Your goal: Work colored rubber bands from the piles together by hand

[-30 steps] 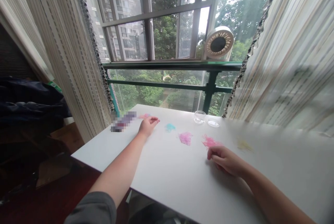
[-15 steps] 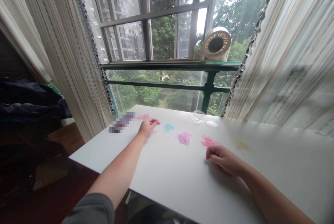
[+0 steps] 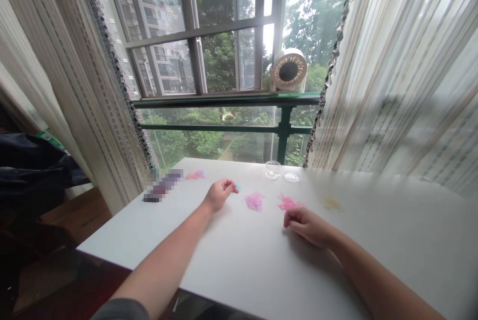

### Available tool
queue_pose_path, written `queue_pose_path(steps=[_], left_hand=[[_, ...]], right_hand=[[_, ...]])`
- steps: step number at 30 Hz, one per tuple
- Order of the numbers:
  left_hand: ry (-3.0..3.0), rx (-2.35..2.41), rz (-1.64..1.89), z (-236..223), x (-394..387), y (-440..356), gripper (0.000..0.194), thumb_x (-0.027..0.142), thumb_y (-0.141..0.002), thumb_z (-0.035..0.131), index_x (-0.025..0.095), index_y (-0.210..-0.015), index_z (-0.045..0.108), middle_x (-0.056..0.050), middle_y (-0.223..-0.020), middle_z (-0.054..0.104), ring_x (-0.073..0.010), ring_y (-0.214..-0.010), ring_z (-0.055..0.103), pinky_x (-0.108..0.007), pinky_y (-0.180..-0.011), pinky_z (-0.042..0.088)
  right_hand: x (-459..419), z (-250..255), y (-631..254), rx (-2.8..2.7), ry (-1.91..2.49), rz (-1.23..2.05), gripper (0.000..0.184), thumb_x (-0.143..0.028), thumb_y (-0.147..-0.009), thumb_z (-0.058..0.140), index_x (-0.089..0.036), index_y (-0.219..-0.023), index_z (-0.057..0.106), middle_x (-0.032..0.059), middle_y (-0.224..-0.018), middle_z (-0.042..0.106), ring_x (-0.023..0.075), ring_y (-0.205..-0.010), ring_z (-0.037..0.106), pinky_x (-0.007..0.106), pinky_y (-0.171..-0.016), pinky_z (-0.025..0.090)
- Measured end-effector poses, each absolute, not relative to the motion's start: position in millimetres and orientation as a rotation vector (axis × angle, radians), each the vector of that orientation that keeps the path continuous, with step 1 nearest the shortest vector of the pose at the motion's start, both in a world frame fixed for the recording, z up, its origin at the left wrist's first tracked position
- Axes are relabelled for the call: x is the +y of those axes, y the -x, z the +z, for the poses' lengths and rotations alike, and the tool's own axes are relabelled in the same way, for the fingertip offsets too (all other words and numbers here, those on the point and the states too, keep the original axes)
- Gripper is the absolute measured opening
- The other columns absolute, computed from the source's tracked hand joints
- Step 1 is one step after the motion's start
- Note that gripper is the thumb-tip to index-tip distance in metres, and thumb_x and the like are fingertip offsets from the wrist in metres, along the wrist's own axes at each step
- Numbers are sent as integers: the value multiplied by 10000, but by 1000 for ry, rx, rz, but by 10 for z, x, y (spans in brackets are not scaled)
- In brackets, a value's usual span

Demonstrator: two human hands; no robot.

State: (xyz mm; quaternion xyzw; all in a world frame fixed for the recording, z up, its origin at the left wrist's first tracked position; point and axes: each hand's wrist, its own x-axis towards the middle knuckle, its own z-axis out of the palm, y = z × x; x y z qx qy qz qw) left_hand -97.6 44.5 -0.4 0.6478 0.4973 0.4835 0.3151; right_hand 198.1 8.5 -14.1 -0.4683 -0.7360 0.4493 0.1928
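Small fluffy piles lie in a row on the white table [image 3: 239,260]: pale pink [image 3: 196,174], teal [image 3: 237,188], magenta [image 3: 255,201], deep pink [image 3: 289,203] and faint yellow [image 3: 332,204]. My left hand [image 3: 219,194] rests over the teal pile, its fingers curled and pinched at it, so most of that pile is hidden. Just in front of the deep pink pile, my right hand [image 3: 304,225] lies on the table in a loose fist, and nothing shows in it.
A small clear glass jar [image 3: 272,169] and its round lid [image 3: 292,176] stand at the table's far edge. A blurred dark object [image 3: 162,186] lies at the far left. A round fan [image 3: 289,68] sits on the green window rail. Curtains hang on both sides.
My left hand has moved right, from beside the pale pink pile to the teal pile, and its fingers have closed there. My right hand stays put. The view has shifted down and left.
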Motion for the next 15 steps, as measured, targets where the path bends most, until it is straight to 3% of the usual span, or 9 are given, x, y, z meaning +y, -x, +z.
queue_pose_path(steps=[3,7,11,15], left_hand=[[-1904,1232,1050,125,323,615,255,391,-813,484,154,-843,574,-51,-765,705,-149,-651,601,-256,-619,423],[-2109,1081,838,270,168,181,187,314,-832,455,168,-840,572,-19,-763,705,-134,-675,595,-242,-643,415],[-2148,1057,862,278,78,-90,155,270,-830,448,175,-822,570,-9,-753,698,-136,-719,602,-248,-693,411],[-2098,1110,918,208,50,-211,171,283,-834,441,178,-810,573,-15,-760,692,-145,-715,603,-257,-681,412]], right_hand=[[93,-163,-1969,-2083,1210,1189,106,-162,-740,455,-172,-761,559,-53,-483,471,70,-398,385,180,-397,261],[110,-159,-1936,-2039,975,957,62,-210,-753,525,-166,-783,557,-44,-558,452,81,-498,387,203,-474,288],[98,-117,-1906,-1944,919,835,143,-300,-793,533,-164,-829,556,-16,-612,506,100,-539,416,219,-499,311],[72,-72,-1899,-1915,931,751,197,-338,-827,505,-162,-745,539,4,-625,544,108,-550,422,229,-513,321]])
